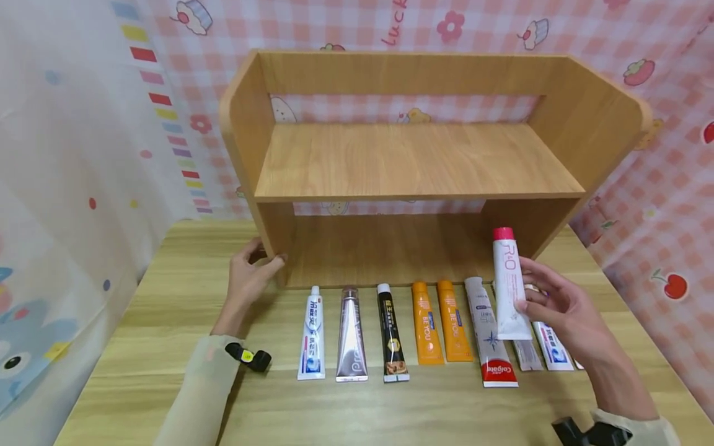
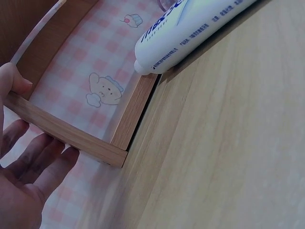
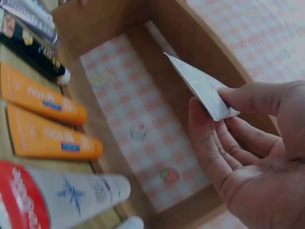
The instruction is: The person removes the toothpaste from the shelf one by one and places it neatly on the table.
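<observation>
My left hand [image 1: 248, 279] grips the lower left side panel of the wooden shelf [image 1: 424, 158], thumb on one face and fingers on the other, as the left wrist view also shows. Between thumb and fingers, my right hand [image 1: 563, 310] pinches a white toothpaste tube [image 1: 507, 291] with a pink-red cap. That tube is held cap up, in front of the shelf's lower right opening. In the right wrist view only its flat crimped end [image 3: 205, 90] shows. Below it lie a grey and red Colgate tube [image 1: 491, 334] and a blue-white tube [image 1: 552, 347], partly covered by the hand.
Along the shelf's front edge lie a white tube [image 1: 312, 334], a silver-brown tube [image 1: 351, 337], a black tube [image 1: 393, 334] and two orange tubes [image 1: 427, 325]. The wooden table [image 1: 357, 415] carries everything. A pink checked cloth [image 1: 357, 25] hangs behind.
</observation>
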